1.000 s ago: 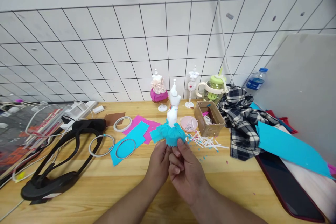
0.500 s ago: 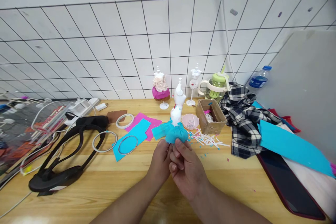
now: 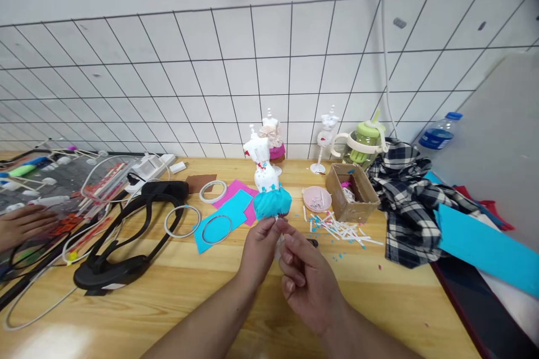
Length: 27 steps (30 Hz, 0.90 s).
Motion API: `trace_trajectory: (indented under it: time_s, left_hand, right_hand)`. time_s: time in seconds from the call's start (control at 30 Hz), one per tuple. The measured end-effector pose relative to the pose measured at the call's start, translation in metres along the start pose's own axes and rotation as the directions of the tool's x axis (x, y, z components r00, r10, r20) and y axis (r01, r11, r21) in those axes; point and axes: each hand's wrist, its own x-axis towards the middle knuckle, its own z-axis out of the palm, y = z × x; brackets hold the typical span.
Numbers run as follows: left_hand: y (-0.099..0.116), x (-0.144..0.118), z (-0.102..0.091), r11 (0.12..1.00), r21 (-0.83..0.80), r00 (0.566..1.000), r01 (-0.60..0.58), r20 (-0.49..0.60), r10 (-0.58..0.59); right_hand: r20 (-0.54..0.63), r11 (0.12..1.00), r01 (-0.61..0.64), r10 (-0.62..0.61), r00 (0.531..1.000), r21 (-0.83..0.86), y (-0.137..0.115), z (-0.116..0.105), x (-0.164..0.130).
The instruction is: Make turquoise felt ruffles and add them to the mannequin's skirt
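Turned leftward since before, mannequin (image 3: 264, 179) stays pinched by left hand (image 3: 257, 247); right hand (image 3: 305, 280) loosely curled.

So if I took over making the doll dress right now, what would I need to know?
Left hand: pinches the stand of the small white mannequin, just under the blue skirt.
Right hand: fingers curled beside the left; whether it grips the stand cannot be told.
Things: blue and pink paper sheets with tape rings lie to the left on the table; white paper strips, a pink dish and a cardboard box to the right.
Done: skirt is on the mannequin.
Left: top half looks mostly bare.
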Motion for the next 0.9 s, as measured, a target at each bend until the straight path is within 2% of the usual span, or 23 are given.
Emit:
trace_trajectory:
  time_s: [0.13, 0.3, 0.47, 0.63, 0.8, 0.9]
  left_hand:
    - [-0.005, -0.001, 0.001, 1.0, 0.008, 1.0, 0.029, -0.014, -0.029]
    - [-0.01, -0.001, 0.005, 0.995, -0.055, 0.997, 0.078, -0.015, -0.079]
    - [-0.011, -0.004, 0.013, 0.987, -0.119, 0.994, 0.107, 0.016, -0.106]
    - [-0.013, -0.01, 0.018, 0.983, -0.097, 0.987, 0.153, 0.055, -0.148]
    - [-0.02, -0.009, 0.018, 0.984, -0.099, 0.988, 0.15, 0.051, -0.146]
    - [-0.024, -0.008, 0.018, 0.984, -0.116, 0.99, 0.133, 0.052, -0.128]
  right_hand:
    - [0.019, 0.999, -0.03, 0.03, 0.999, 0.041, -0.004, 0.001, 0.0]
    - [0.097, 0.989, -0.113, 0.103, 0.99, 0.098, -0.004, 0.002, -0.001]
    - [0.135, 0.988, -0.066, 0.047, 0.99, 0.14, -0.004, -0.003, 0.004]
    - [0.127, 0.98, -0.058, 0.034, 0.991, 0.191, -0.006, -0.006, 0.01]
    - [0.045, 0.977, 0.027, -0.037, 0.998, 0.212, -0.004, -0.005, 0.012]
    - [0.052, 0.974, -0.003, -0.009, 0.999, 0.226, -0.002, -0.007, 0.015]
